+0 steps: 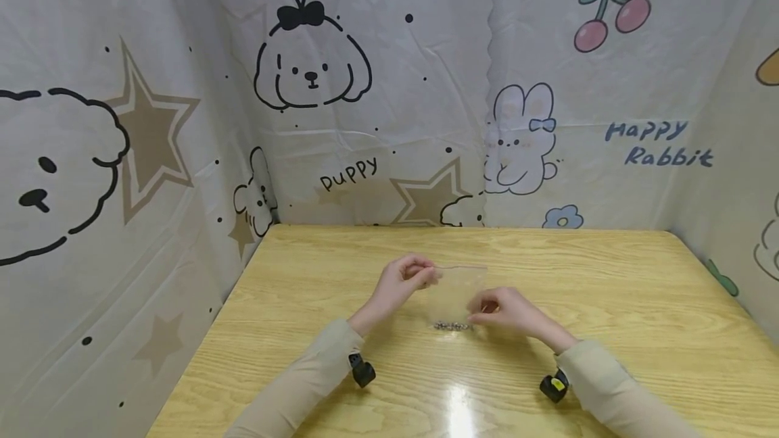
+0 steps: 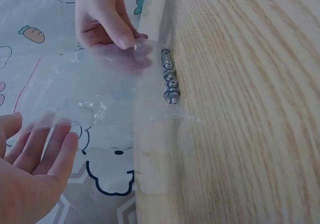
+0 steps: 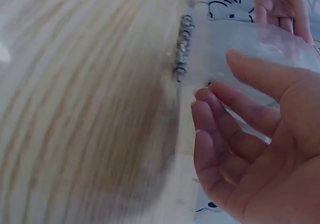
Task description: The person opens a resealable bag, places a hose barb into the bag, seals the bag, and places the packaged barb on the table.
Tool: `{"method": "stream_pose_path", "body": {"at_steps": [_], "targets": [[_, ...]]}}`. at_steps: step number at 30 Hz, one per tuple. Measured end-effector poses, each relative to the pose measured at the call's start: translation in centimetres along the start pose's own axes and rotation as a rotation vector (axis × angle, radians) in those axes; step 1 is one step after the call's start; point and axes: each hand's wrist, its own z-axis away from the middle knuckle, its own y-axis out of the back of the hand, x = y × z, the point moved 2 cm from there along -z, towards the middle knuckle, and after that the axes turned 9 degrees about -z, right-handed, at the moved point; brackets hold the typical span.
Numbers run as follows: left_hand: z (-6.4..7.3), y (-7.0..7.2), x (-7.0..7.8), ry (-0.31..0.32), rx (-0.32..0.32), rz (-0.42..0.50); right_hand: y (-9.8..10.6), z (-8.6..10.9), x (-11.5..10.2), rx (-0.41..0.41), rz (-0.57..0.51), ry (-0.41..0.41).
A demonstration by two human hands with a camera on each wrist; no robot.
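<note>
A clear zip-lock bag (image 1: 458, 293) with a red line along its top stands upright just above the wooden table. Along its bottom lies a row of small shiny metal pieces (image 2: 170, 77), perhaps screws or nuts; their exact kind is too small to tell. My left hand (image 1: 404, 279) pinches the bag's upper left corner. Lower down on the opposite side, my right hand (image 1: 506, 309) holds the bag's edge, thumb in front and fingers behind the film. In the right wrist view, the right hand's fingers (image 3: 235, 144) are bent beside the bag, partly blurred.
The wood-grain table (image 1: 292, 276) spreads around both hands, with a bright light reflection near its front. A printed cloth curtain (image 1: 438, 120) hangs behind and along both sides. Black wrist cameras (image 1: 362, 370) are strapped at both sleeves.
</note>
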Motion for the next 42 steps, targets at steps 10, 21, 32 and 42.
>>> {"method": "stream_pose_path", "body": {"at_steps": [10,21,32,42], "targets": [[0.0,0.1,-0.2,0.024,-0.051,0.010,-0.4,0.3,0.1,-0.051,-0.049,-0.032],[-0.1,0.5,-0.3,0.036,-0.080,0.047,-0.6,0.4,-0.1,-0.044,-0.034,-0.010],[0.2,1.1,0.2,0.018,-0.047,0.104,-1.1,0.7,0.3,-0.028,-0.021,-0.005],[0.8,1.9,0.8,0.074,-0.002,0.133,-1.1,1.4,-0.2,-0.008,-0.109,-0.034]]}}
